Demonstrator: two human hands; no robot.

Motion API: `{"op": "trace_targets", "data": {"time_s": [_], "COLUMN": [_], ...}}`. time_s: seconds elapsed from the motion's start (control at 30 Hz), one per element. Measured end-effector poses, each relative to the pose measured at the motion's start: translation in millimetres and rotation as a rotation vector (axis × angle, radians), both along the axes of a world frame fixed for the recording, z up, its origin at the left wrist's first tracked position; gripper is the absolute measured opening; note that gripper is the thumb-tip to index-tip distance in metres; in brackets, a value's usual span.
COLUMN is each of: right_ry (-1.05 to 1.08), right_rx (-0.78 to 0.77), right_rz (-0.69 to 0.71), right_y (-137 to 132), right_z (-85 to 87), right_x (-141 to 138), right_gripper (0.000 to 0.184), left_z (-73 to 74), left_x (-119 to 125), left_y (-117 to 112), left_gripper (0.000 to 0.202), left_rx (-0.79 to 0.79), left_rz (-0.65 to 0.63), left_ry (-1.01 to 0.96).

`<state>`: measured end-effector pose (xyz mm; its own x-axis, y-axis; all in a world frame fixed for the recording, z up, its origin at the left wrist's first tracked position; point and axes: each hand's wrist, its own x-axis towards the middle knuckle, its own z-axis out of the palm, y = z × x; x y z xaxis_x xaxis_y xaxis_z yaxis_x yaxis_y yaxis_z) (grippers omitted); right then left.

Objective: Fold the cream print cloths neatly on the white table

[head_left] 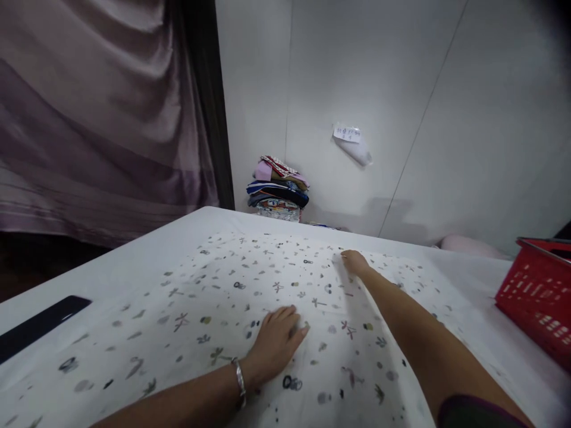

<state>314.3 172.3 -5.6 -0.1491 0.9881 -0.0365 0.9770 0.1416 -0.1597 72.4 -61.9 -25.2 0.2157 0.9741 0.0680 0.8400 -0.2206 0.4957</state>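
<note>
A large white cloth (267, 273) printed with small palm trees, leaves and other motifs is spread over the white table. My left hand (279, 342), with a silver bracelet at the wrist, lies palm down on the middle of it, fingers stretched out. Farther off, my right hand (354, 262) reaches to the cloth's far part. Its fingers are curled down and appear to grip the fabric, though the fingertips are mostly hidden. A shaded crease runs through the cloth beside my right forearm.
The white table (178, 233) shows around the cloth. A dark flat object (42, 324) lies at the left edge. At right stands a red plastic basket (535, 297). Folded clothes (279, 190) are stacked beyond the far edge, near a wall with a paper note (348, 134). A curtain (102, 119) hangs left.
</note>
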Motion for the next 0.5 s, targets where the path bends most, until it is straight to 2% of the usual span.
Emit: {"op": "trace_targets", "data": {"time_s": [0.1, 0.2, 0.27, 0.37, 0.43, 0.5], "right_ry": [0.006, -0.007, -0.024, -0.055, -0.072, -0.084], "right_rx": [0.005, 0.003, -0.003, -0.005, 0.003, 0.020], "right_rz": [-0.031, -0.064, -0.067, -0.062, -0.074, -0.092], "right_y": [6, 23, 36, 54, 62, 68], "right_z": [-0.1, -2.8, -7.2, -16.3, -21.8, -25.7], "right_x": [-14, -26, -32, -35, -35, -34], "right_gripper": [0.038, 0.044, 0.047, 0.048, 0.045, 0.040], "left_z": [20.7, 29.8, 27.7, 18.6, 12.0, 6.3], "left_x": [-23, -54, -72, -89, -95, -98], "left_y": [44, 112, 159, 220, 250, 270], "left_gripper": [0.040, 0.039, 0.037, 0.036, 0.035, 0.033], "left_rx": [0.003, 0.066, 0.116, 0.155, 0.169, 0.174], "left_rz": [-0.011, 0.065, 0.079, 0.073, 0.060, 0.052], "left_ry": [-0.070, 0.063, 0.213, 0.287, 0.316, 0.355]}}
